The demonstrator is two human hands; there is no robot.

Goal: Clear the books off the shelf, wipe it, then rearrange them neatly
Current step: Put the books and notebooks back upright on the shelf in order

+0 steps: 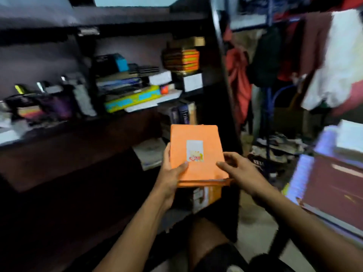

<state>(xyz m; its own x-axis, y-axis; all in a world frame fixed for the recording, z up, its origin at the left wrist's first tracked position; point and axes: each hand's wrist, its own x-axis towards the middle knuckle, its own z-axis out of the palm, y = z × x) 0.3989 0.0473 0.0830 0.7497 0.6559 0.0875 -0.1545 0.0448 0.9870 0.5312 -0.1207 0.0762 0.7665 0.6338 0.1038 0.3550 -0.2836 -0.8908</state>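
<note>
books (197,154) before shelf (125,114), between hands

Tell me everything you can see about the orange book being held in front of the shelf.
The orange paper-covered book is rectangular, with a small white label at the middle of its cover showing a red and yellow picture too blurred to read. It lies roughly flat, cover up, on top of at least one more orange book. The left hand holds its left edge, thumb on the cover; the right hand touches its right side, fingers on the cover, though its grip is unclear. It is held in front of the dark wooden shelf.
</note>
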